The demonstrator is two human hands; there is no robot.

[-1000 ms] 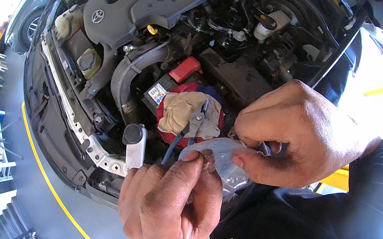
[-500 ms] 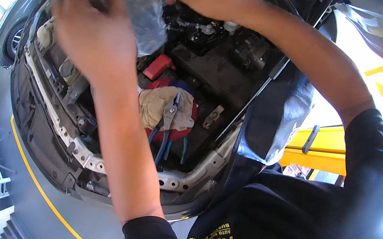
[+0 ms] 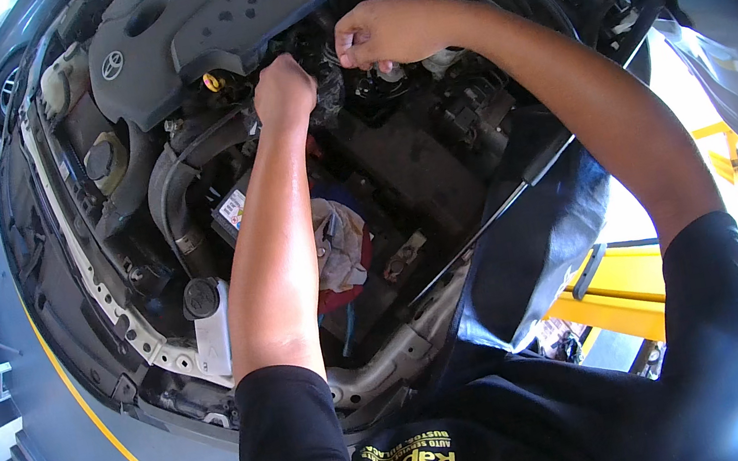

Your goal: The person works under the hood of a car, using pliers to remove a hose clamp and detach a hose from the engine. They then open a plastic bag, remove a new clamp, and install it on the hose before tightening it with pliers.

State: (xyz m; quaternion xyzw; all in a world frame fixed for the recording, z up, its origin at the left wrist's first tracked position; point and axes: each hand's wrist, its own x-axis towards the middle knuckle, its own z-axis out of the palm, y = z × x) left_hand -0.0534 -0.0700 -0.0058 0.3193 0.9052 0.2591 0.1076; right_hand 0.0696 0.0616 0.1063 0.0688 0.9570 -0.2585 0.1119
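Over the engine bay, my left hand [image 3: 283, 90] is closed in a fist on a clear plastic sheet [image 3: 328, 93], bunched and hard to see against the dark parts. My right hand [image 3: 390, 32] is to its right, fingertips pinched together at what looks like the sheet's other side. Both hands are just in front of the grey engine cover [image 3: 217, 21]. Nearer me, a beige rag [image 3: 341, 240] lies on a red cloth [image 3: 341, 299], partly behind my left forearm. The pliers on the rag are hidden now.
A thick black hose [image 3: 162, 192] curves left of my forearm, near a white reservoir with a black cap [image 3: 213, 330]. A metal prop rod [image 3: 498, 211] slants across the right side. A dark fender cover [image 3: 526, 233] hangs there, beside a yellow lift beam [image 3: 632, 284].
Both hands have come down and nearer from the far edge, with the plastic sheet now bunched smaller. The engine cover has come into view; my left forearm now covers the pliers.
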